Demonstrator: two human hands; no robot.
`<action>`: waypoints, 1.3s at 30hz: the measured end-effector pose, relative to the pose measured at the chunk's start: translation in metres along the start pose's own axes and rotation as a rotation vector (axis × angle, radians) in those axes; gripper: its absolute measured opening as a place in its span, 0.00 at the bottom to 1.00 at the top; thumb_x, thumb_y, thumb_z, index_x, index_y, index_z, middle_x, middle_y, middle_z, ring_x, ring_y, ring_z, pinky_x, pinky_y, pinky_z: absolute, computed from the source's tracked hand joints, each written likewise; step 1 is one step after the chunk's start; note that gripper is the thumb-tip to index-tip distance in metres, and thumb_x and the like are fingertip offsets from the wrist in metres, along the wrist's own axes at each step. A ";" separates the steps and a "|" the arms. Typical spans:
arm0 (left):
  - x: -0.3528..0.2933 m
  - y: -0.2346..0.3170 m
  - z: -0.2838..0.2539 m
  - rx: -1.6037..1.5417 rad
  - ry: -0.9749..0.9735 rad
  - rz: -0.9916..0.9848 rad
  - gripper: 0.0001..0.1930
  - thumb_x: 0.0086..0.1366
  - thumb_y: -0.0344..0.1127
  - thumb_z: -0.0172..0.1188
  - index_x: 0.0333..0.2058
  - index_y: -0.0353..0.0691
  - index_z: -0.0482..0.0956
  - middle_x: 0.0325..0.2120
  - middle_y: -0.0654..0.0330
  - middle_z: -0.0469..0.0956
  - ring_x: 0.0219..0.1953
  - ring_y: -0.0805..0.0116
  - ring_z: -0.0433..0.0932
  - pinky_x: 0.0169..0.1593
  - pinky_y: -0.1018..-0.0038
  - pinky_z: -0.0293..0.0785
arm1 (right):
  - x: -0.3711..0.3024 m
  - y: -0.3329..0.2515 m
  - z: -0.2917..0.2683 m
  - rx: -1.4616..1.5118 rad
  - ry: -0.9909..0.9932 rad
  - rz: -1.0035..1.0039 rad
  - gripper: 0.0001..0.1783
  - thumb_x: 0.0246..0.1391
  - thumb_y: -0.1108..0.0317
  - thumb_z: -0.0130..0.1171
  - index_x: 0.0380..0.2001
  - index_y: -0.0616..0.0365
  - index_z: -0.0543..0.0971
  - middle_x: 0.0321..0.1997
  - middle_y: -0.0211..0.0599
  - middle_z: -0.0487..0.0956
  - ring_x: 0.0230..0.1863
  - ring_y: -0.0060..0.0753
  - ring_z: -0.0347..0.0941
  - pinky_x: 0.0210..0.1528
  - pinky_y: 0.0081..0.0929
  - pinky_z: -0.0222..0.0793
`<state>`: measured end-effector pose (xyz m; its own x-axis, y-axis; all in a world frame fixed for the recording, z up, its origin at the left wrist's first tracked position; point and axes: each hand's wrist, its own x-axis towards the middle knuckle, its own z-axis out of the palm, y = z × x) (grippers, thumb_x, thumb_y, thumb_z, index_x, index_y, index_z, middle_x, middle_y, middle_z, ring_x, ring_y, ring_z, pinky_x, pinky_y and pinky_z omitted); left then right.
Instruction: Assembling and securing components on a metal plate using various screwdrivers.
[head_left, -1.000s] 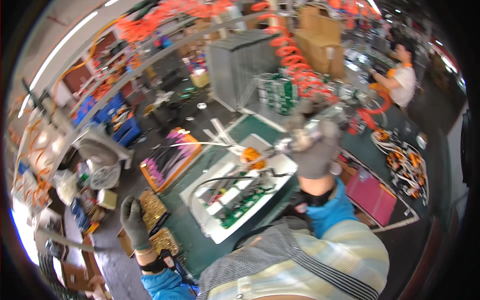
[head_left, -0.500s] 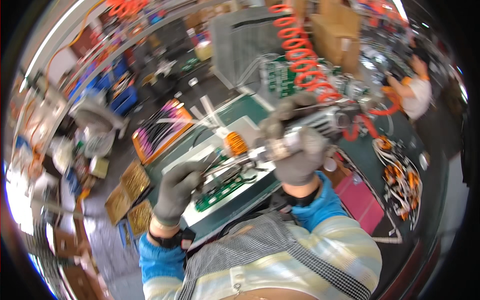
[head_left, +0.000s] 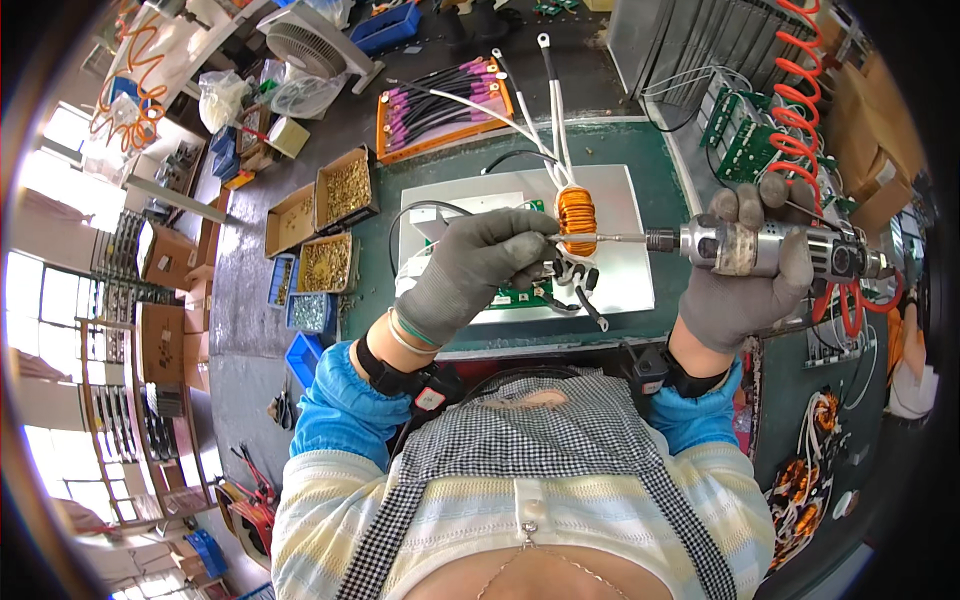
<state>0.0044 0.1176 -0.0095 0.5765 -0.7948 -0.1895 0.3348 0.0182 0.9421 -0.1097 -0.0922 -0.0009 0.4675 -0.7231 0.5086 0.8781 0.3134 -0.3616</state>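
Note:
My right hand point(head_left: 745, 285), in a grey glove, is closed around a silver air screwdriver point(head_left: 765, 248) held level. Its long bit point(head_left: 620, 238) points left, passing in front of an orange-wound coil point(head_left: 577, 218). At the tip of the bit, the gloved fingers of my left hand point(head_left: 480, 262) are pinched together; anything small between them is hidden. Below the hands, a green circuit board point(head_left: 520, 298) lies on a pale metal plate point(head_left: 630, 200), partly covered by my left hand. White leads point(head_left: 557, 110) with ring lugs run up from the coil.
Left of the plate stand cardboard bins point(head_left: 345, 190) of brass-coloured fasteners and a blue bin point(head_left: 312, 312). An orange tray point(head_left: 445, 105) of black and purple cables lies beyond. A red coiled air hose point(head_left: 795, 100) hangs at the right, near upright circuit boards point(head_left: 735, 120).
My view has swung round, shifting the bench scene. The screwdriver has come to level, and its bit now crosses before the coil. My left fingers stay near the bit's tip.

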 end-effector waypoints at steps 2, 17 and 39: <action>0.002 -0.008 0.007 0.037 0.109 0.100 0.16 0.61 0.27 0.60 0.47 0.27 0.75 0.32 0.57 0.77 0.29 0.75 0.74 0.34 0.80 0.72 | 0.007 0.002 -0.005 -0.007 0.082 0.050 0.19 0.52 0.63 0.49 0.48 0.54 0.71 0.41 0.36 0.73 0.34 0.26 0.68 0.40 0.32 0.65; -0.030 -0.046 0.013 0.081 -0.034 -0.474 0.30 0.66 0.53 0.52 0.49 0.27 0.72 0.37 0.51 0.80 0.33 0.70 0.79 0.30 0.81 0.75 | 0.061 0.010 -0.021 0.083 0.049 0.201 0.14 0.45 0.67 0.53 0.35 0.61 0.70 0.33 0.41 0.70 0.36 0.33 0.67 0.44 0.39 0.67; 0.000 -0.081 0.005 1.605 -0.213 -0.293 0.11 0.57 0.39 0.58 0.36 0.41 0.81 0.27 0.56 0.81 0.35 0.58 0.81 0.36 0.64 0.75 | 0.064 0.031 -0.029 0.108 -0.144 0.387 0.15 0.53 0.63 0.48 0.40 0.61 0.74 0.37 0.41 0.74 0.36 0.36 0.73 0.44 0.40 0.70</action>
<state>-0.0266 0.1126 -0.0847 0.4845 -0.7242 -0.4907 -0.7381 -0.6395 0.2151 -0.0559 -0.1466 -0.0021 0.7677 -0.4479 0.4583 0.6368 0.6132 -0.4674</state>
